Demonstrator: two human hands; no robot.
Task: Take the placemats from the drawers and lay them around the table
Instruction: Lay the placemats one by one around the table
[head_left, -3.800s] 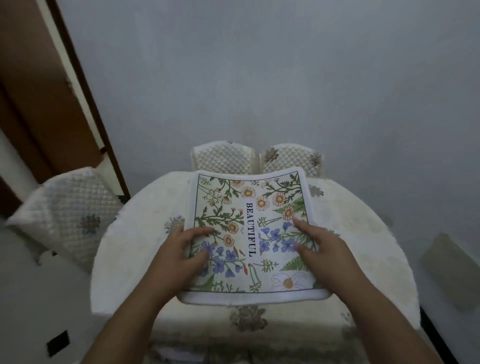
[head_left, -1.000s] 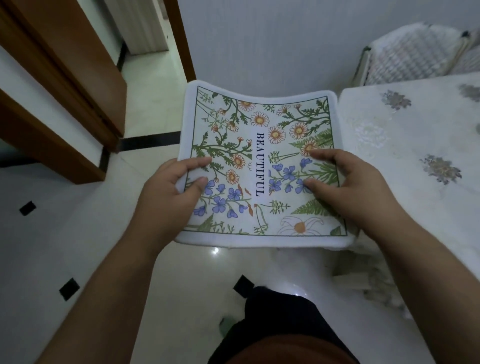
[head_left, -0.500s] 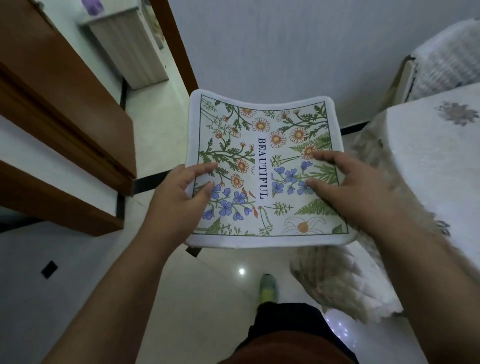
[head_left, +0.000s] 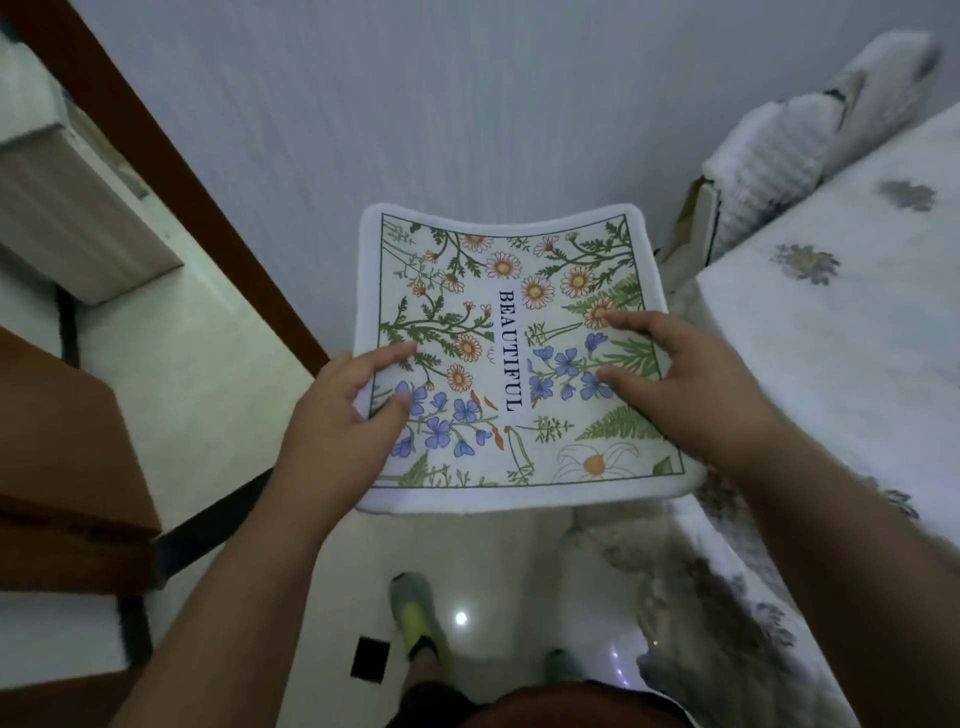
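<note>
A white placemat printed with flowers and the word BEAUTIFUL is held flat in the air in front of me, above the floor. My left hand grips its left edge, thumb on top. My right hand grips its right edge, fingers spread on the print. The table, covered with a white floral cloth, lies to the right; the placemat's right edge hangs beside the table's edge. Whether more placemats lie under the top one I cannot tell.
A chair with a quilted white cover stands at the table's far side. A brown door frame and brown wooden furniture are on the left. Glossy white floor with my feet lies below. A grey wall is ahead.
I have carried the placemat away from over the table and turned left; the table now sits at the right. Both hands keep the same grip.
</note>
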